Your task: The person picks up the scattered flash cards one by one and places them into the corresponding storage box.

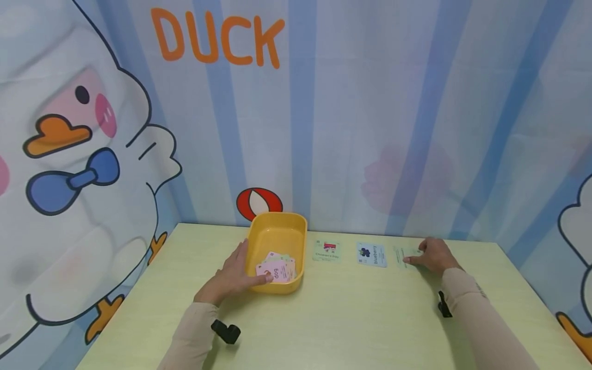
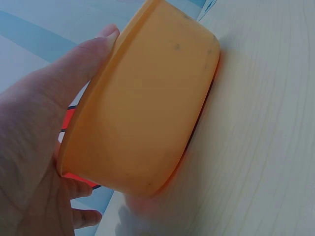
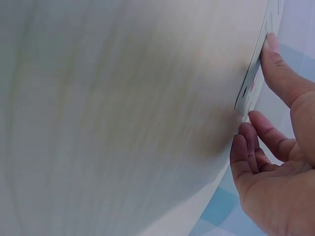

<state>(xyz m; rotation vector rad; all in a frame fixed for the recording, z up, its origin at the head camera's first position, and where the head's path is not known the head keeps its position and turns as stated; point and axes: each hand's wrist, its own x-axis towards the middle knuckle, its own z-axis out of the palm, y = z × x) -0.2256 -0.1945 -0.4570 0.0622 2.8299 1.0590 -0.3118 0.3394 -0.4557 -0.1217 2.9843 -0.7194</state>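
A yellow plastic bin point(image 1: 278, 288) stands at the back of the table with several word cards in it; the top pink one point(image 1: 276, 271) reads "dog". My left hand point(image 1: 236, 275) grips the bin's near left part, thumb over the rim point(image 2: 109, 37) and fingers along the outside. To the right, my right hand point(image 1: 437, 255) holds a pale green card point(image 1: 401, 255) on the table, the thumb point(image 3: 271, 45) on its face and the curled fingers by its right end. The hand hides part of that card.
Between bin and right hand lie a green "Children's Day" card point(image 1: 327, 251) and a blue "blueberry" card point(image 1: 371, 255), in a row near the back edge. A duck-print curtain point(image 1: 342, 118) hangs right behind the pale wooden table point(image 1: 351, 329).
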